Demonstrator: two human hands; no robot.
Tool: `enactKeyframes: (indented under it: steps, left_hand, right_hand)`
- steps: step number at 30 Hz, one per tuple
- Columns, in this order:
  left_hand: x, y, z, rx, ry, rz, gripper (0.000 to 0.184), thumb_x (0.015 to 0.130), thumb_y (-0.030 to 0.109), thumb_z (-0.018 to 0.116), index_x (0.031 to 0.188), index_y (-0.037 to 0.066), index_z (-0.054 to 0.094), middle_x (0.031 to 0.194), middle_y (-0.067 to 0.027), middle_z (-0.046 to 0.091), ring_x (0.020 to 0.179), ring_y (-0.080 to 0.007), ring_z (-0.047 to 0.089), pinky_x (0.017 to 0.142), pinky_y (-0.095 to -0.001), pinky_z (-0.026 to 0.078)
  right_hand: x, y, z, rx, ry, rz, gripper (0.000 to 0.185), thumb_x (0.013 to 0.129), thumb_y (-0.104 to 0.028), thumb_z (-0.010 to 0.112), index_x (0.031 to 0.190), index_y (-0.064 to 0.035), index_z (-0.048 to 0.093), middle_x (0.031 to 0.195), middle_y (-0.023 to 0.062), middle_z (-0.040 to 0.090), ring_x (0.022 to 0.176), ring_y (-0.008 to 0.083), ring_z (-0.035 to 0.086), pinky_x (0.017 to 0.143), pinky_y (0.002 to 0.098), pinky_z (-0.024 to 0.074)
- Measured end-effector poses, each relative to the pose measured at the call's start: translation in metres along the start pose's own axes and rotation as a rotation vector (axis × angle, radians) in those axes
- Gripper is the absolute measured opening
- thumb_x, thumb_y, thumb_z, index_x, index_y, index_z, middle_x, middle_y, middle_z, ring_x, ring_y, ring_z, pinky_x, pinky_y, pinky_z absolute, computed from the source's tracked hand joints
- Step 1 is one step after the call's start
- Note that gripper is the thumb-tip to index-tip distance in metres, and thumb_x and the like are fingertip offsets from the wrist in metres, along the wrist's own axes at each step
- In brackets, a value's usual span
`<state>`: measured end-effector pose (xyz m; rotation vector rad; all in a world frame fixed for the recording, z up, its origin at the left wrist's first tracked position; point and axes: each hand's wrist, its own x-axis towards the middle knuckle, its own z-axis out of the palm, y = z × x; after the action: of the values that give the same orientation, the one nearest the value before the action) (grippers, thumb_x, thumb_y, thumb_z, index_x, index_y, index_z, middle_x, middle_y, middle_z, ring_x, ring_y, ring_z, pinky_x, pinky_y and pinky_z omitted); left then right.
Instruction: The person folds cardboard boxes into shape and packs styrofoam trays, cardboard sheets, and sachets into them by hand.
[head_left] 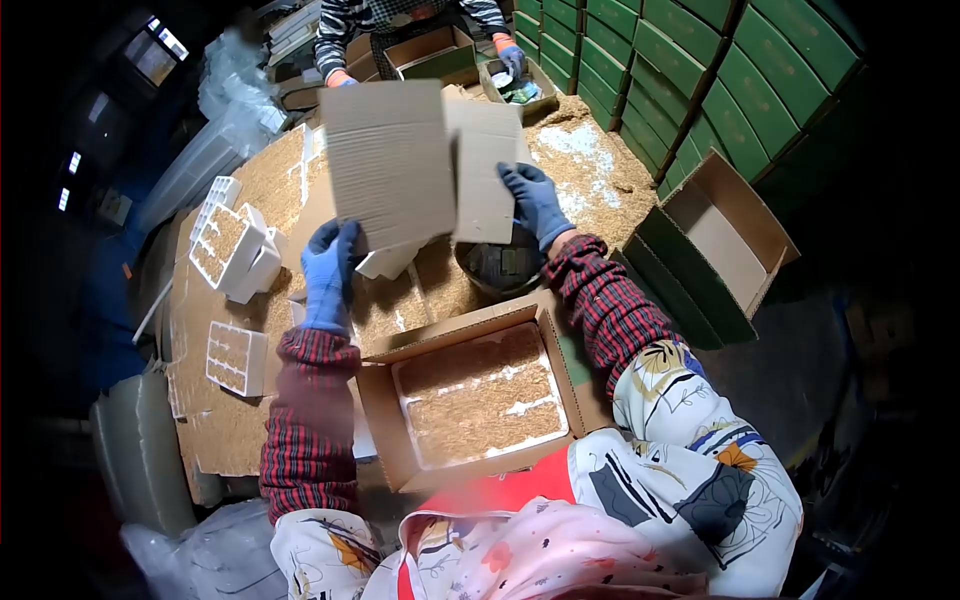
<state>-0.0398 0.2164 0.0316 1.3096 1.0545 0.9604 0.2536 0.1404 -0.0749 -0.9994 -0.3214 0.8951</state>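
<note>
My left hand (330, 272), in a blue glove, grips the lower left edge of a large cardboard sheet (388, 165) held upright above the table. My right hand (537, 202), also gloved, pinches the right edge of a smaller cardboard sheet (486, 175). The two sheets hang side by side, the larger one on the left. Below them, close to my body, stands an open cardboard box (378, 425) with a white foam tray (480, 400) inside, its compartments filled with brown shavings. A dark round bowl (500, 268) is partly hidden behind the smaller sheet.
Shavings cover the table (290, 180). White foam trays (235, 358) stand at the left. An open green box (715, 240) lies to the right, with stacked green boxes (680, 60) behind. Across the table, a person (410, 15) reaches into a small box (540, 105).
</note>
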Motion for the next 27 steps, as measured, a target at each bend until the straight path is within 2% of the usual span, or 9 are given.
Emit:
enactKeyframes:
  steps: [3, 6, 7, 9, 12, 15, 20, 24, 27]
  left_hand:
    - [-0.019, 0.008, -0.043, -0.074, 0.099, 0.055, 0.026, 0.083, 0.018, 0.071, 0.101, 0.000, 0.065, 0.088, -0.0068, 0.065, 0.076, -0.0144, 0.063, 0.063, -0.0271, 0.056]
    - [-0.052, 0.008, -0.067, 0.029, 0.139, 0.246, 0.022, 0.087, 0.011, 0.066, 0.104, -0.003, 0.063, 0.093, -0.0075, 0.066, 0.082, -0.0125, 0.062, 0.072, -0.0257, 0.054]
    - [-0.065, 0.007, -0.068, 0.087, 0.152, 0.329, 0.021, 0.089, 0.008, 0.064, 0.106, -0.004, 0.063, 0.096, -0.0081, 0.066, 0.085, -0.0118, 0.062, 0.077, -0.0251, 0.052]
    - [-0.094, 0.009, -0.066, 0.186, 0.128, 0.434, 0.024, 0.092, 0.005, 0.058, 0.112, -0.007, 0.059, 0.105, -0.0103, 0.064, 0.095, -0.0126, 0.060, 0.088, -0.0265, 0.047]
    - [-0.121, 0.009, -0.056, 0.162, 0.111, 0.508, 0.028, 0.092, 0.006, 0.058, 0.117, -0.007, 0.057, 0.110, -0.0119, 0.064, 0.100, -0.0160, 0.060, 0.090, -0.0297, 0.048]
    - [-0.137, 0.006, -0.058, 0.113, 0.134, 0.553, 0.027, 0.092, 0.006, 0.059, 0.116, -0.006, 0.059, 0.108, -0.0104, 0.064, 0.097, -0.0150, 0.060, 0.089, -0.0298, 0.048]
    - [-0.155, 0.012, -0.080, 0.250, 0.264, 0.557, 0.023, 0.092, 0.009, 0.059, 0.110, -0.006, 0.062, 0.103, -0.0088, 0.066, 0.093, -0.0137, 0.060, 0.083, -0.0286, 0.048]
    - [-0.162, 0.016, -0.077, 0.280, 0.255, 0.641, 0.024, 0.092, 0.009, 0.060, 0.112, -0.004, 0.063, 0.105, -0.0081, 0.066, 0.095, -0.0136, 0.060, 0.086, -0.0286, 0.047]
    - [-0.174, 0.028, -0.064, 0.330, 0.240, 0.734, 0.018, 0.093, 0.004, 0.055, 0.106, -0.006, 0.063, 0.113, -0.0145, 0.062, 0.097, -0.0197, 0.061, 0.082, -0.0298, 0.049]
  right_hand:
    - [0.010, 0.006, -0.039, 0.245, 0.159, -0.060, 0.031, 0.086, -0.032, 0.069, 0.096, -0.0042, 0.061, 0.082, 0.0078, 0.063, 0.063, 0.0212, 0.060, 0.063, 0.0333, 0.0558]
    - [0.005, 0.041, -0.058, 0.091, 0.195, 0.328, 0.034, 0.086, -0.035, 0.068, 0.096, -0.0039, 0.059, 0.080, 0.0071, 0.060, 0.070, 0.0224, 0.059, 0.066, 0.0350, 0.0540]
    - [-0.002, 0.053, -0.067, -0.208, -0.131, 0.332, 0.042, 0.082, -0.038, 0.071, 0.106, -0.0056, 0.060, 0.087, 0.0101, 0.063, 0.080, 0.0238, 0.061, 0.072, 0.0367, 0.0527]
    - [-0.012, 0.072, -0.074, -1.228, -0.426, -0.158, 0.055, 0.077, -0.038, 0.073, 0.121, -0.0108, 0.055, 0.108, 0.0126, 0.063, 0.097, 0.0273, 0.061, 0.085, 0.0434, 0.0483]
    - [-0.031, 0.084, -0.053, -2.057, -0.224, -0.301, 0.049, 0.073, -0.035, 0.071, 0.118, -0.0204, 0.058, 0.116, 0.0080, 0.062, 0.112, 0.0251, 0.055, 0.099, 0.0438, 0.0369]
    - [-0.016, 0.071, -0.051, -1.969, -0.276, -0.121, 0.030, 0.081, -0.026, 0.062, 0.110, -0.0195, 0.064, 0.104, 0.0097, 0.067, 0.098, 0.0272, 0.063, 0.086, 0.0401, 0.0462]
    - [-0.029, 0.033, -0.083, -1.298, -0.303, -0.325, 0.026, 0.083, -0.026, 0.061, 0.104, -0.0126, 0.069, 0.101, 0.0154, 0.067, 0.092, 0.0335, 0.063, 0.081, 0.0368, 0.0497]
    - [-0.048, 0.004, -0.090, -0.893, -0.357, -0.197, 0.034, 0.094, -0.015, 0.053, 0.123, 0.0021, 0.056, 0.111, 0.0079, 0.065, 0.097, 0.0130, 0.059, 0.087, 0.0255, 0.0466]
    - [-0.098, -0.041, -0.061, -0.664, -0.402, -0.240, 0.036, 0.095, -0.015, 0.052, 0.126, 0.0032, 0.053, 0.111, 0.0073, 0.063, 0.097, 0.0119, 0.056, 0.084, 0.0248, 0.0458]
